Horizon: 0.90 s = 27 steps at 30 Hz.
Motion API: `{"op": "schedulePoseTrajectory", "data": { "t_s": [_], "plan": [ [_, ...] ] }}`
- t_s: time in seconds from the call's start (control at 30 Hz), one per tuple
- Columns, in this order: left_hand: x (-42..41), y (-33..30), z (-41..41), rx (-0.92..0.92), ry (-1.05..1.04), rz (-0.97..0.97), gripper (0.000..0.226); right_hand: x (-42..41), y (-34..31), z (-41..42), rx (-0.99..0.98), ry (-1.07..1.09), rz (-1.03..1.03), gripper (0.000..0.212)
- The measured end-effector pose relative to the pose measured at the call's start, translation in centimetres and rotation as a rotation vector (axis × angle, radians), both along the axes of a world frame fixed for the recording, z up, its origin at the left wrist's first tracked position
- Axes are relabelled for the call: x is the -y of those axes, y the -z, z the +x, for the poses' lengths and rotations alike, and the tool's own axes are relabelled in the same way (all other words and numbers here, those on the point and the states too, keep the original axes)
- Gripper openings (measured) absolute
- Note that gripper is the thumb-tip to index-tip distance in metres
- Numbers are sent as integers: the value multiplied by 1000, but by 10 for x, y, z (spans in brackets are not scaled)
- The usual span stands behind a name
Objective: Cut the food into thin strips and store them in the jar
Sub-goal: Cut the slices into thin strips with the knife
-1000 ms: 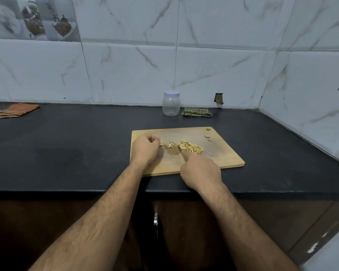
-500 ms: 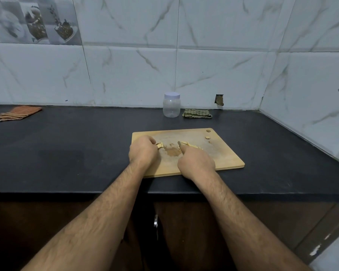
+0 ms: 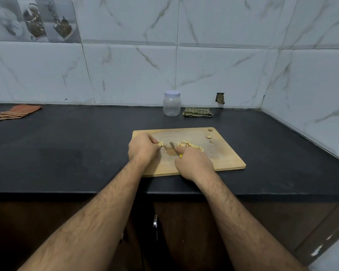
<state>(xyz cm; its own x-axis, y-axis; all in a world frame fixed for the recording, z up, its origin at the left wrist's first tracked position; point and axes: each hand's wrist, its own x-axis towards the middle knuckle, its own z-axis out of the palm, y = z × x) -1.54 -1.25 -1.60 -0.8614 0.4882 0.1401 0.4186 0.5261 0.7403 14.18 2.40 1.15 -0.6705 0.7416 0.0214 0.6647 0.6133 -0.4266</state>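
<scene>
Cutting food on the board, jar waiting behind.

The left hand pinches a small pale piece of food at its curled fingertips on the board. The right hand grips a knife with a yellow handle, blade pointing away between the piece and a pile of strips just right of it. The jar, lid on, stands upright on the counter by the wall, beside a green cloth.

Bare hairy forearms, no sleeves; left hand, right hand.
</scene>
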Motion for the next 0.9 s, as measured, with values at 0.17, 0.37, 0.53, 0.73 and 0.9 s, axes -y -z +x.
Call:
{"op": "schedulePoseTrajectory", "data": {
  "t_s": [0.17, 0.37, 0.53, 0.73, 0.9],
  "plan": [
    [2, -8, 0, 118, -2, 26, 12, 0, 0, 3, -26, 3, -29, 59],
    [-5, -16, 15, 326, 122, 13, 20, 3, -3, 7, -54, 6, -94, 56],
    [-8, -13, 17, 330, 158, -41, 23, 5, -1, 12, -9, 34, -92, 59],
    [-2, -17, 13, 129, 263, -187, 12, 9, 1, 14, 1, 23, -44, 57],
    [-5, -18, 17, 191, 280, -138, 18, 16, 6, 16, -15, 13, -23, 58]
  ]
}}
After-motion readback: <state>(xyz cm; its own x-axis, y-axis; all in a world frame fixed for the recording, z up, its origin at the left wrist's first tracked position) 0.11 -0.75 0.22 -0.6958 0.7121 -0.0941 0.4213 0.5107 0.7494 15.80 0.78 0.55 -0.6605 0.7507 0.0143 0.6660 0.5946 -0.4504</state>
